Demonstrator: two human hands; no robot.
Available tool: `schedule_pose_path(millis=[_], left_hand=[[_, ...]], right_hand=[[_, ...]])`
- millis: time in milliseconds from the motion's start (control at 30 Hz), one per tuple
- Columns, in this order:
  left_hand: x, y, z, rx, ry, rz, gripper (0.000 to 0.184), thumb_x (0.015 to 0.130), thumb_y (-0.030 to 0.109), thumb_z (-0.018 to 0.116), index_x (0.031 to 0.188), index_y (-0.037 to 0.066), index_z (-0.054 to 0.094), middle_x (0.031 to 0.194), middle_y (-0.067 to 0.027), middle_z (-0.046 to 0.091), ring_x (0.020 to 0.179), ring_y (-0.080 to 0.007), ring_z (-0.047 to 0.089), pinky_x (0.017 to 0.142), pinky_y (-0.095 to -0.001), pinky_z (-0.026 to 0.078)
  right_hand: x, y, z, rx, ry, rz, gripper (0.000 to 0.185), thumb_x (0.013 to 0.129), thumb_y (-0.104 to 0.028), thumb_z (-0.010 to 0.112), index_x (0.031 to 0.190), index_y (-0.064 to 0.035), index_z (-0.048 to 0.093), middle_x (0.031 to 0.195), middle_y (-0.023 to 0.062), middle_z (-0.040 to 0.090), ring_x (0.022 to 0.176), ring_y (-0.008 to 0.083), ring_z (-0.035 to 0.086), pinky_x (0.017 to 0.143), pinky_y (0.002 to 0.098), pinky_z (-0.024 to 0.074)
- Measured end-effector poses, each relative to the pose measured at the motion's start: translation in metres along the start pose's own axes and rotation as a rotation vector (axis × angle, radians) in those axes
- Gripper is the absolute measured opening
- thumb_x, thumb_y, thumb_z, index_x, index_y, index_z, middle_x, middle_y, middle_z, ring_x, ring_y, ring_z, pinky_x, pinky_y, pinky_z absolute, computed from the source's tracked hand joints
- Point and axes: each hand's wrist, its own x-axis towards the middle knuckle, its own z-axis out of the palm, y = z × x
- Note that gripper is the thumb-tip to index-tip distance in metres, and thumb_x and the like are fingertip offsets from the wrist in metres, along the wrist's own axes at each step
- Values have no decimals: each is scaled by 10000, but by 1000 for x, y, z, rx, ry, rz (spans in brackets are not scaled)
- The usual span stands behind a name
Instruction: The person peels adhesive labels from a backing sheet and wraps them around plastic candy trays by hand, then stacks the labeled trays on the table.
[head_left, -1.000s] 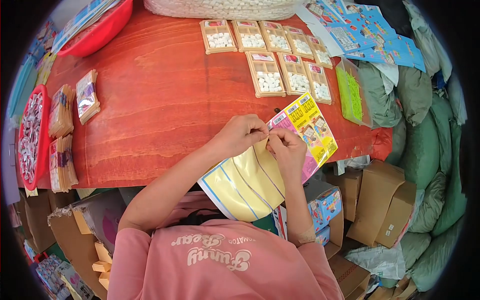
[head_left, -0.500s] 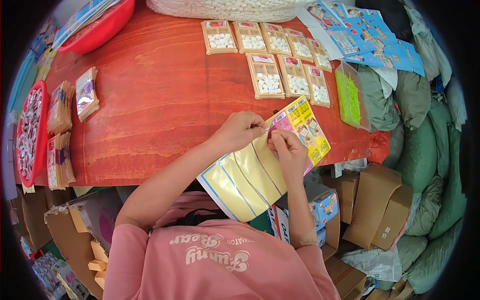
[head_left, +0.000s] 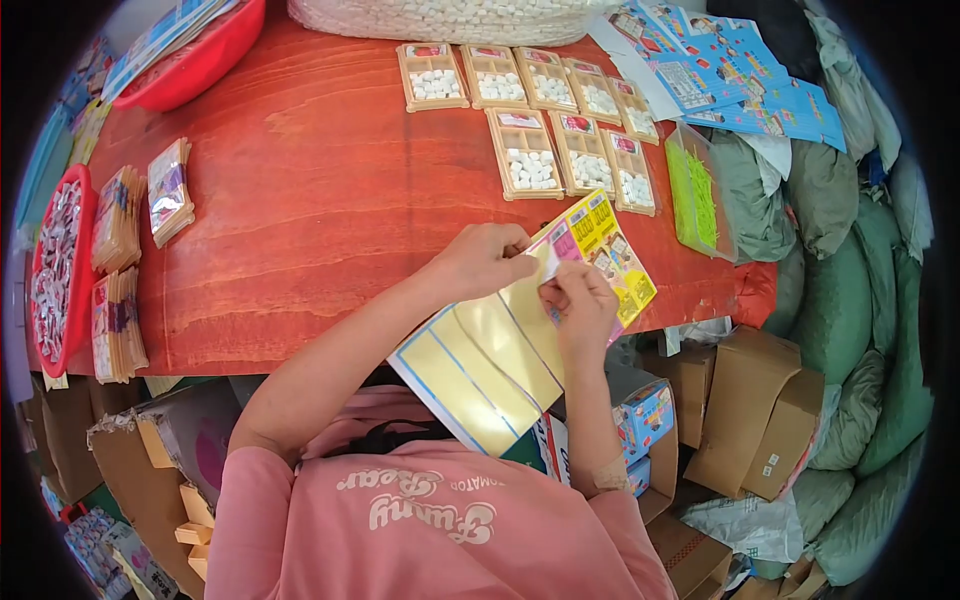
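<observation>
Head view. Red-brown counter, person in a pink shirt at its near edge. Sticker sheet between both hands, slanting over that edge: pale yellow backing with blue lines toward the body, pink and yellow printed part toward the far right.

Left hand: palm down, thumb and fingers clamped on the sheet's upper edge. Right hand: thumb and forefinger pinched together on a pale flap by the pink strip, fingertips just beside the left thumb. Exact grip partly hidden by the knuckles.

Beyond the sheet, two rows of compartment trays, five in the back row, three in the front row, holding small white pieces. Clear bag of white pieces behind them. Right of the trays, a clear container of green strips; blue printed sheets farther back.

Left end: red basket of wrapped packets, tray stacks beside it, red basin at the far corner. Below the counter, right, an open cardboard box; green sacks alongside.
</observation>
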Motion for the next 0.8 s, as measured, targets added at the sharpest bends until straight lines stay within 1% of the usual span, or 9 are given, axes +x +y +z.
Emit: schedule_pose_path(millis=[167, 267, 400, 500, 567, 600, 667, 733, 800], left_hand=[[11, 0, -1, 63, -48, -9, 213, 858, 202, 606, 888, -9, 617, 687, -94, 607, 663, -104, 573, 612, -301, 458], [18, -6, 3, 135, -62, 95, 228, 847, 227, 624, 860, 0, 633, 699, -118, 622, 660, -112, 585, 615, -311, 464], [25, 7, 0, 243, -150, 100, 253, 789, 262, 680, 854, 19, 652, 682, -145, 619, 634, -131, 602, 610, -320, 468], [25, 1, 6, 365, -55, 134, 234, 785, 257, 633, 832, 29, 650, 710, -157, 636, 689, -296, 647, 631, -410, 487], [22, 6, 14, 478, 8, 143, 216, 797, 238, 589, 847, 36, 646, 749, -160, 644, 724, -342, 637, 654, -450, 491], [23, 8, 16, 531, 38, 142, 211, 803, 229, 568, 855, 39, 645, 769, -162, 647, 742, -364, 632, 666, -470, 493], [23, 18, 14, 564, 18, 85, 200, 814, 198, 530, 855, 31, 632, 800, -186, 640, 774, -369, 633, 688, -494, 494], [26, 20, 15, 582, 12, 73, 203, 812, 200, 532, 841, 23, 629, 806, -204, 637, 782, -375, 631, 687, -496, 492], [25, 24, 18, 582, 6, 87, 203, 806, 189, 532, 838, 16, 633, 804, -221, 636, 786, -381, 634, 675, -497, 493]], right_hand=[[6, -12, -30, 92, -489, 5, 194, 890, -75, 543, 1016, 49, 624, 1082, 159, 603, 903, 206, 613, 737, 298, 522], [24, -38, -25, -956, -361, -929, 217, 826, -58, 587, 1031, -2, 633, 1174, 166, 562, 1004, 287, 580, 807, 358, 501], [39, -58, -17, -1064, -645, -1071, 245, 696, -15, 653, 938, -49, 647, 1240, 150, 530, 1081, 336, 536, 915, 402, 442], [45, -64, -41, -871, -689, -747, 167, 711, 50, 598, 858, -14, 645, 1124, 154, 601, 1021, 273, 583, 870, 349, 462], [49, -68, -80, -527, -494, -447, 116, 751, 52, 556, 822, 6, 634, 991, 143, 644, 905, 212, 612, 819, 325, 474], [48, -74, -100, -545, -146, -378, 163, 766, 86, 486, 838, 9, 611, 918, 118, 656, 810, 164, 615, 753, 294, 490], [56, -82, -142, -164, 292, -489, 129, 844, -5, 440, 869, -12, 567, 821, 60, 578, 757, 139, 576, 644, 274, 476], [58, -80, -180, 139, 473, -486, 97, 888, -55, 484, 886, -22, 575, 861, 53, 573, 733, 106, 542, 577, 240, 440], [54, -81, -165, 75, 507, -604, 90, 907, -84, 523, 903, -21, 588, 842, 50, 585, 701, 88, 529, 554, 233, 431]])
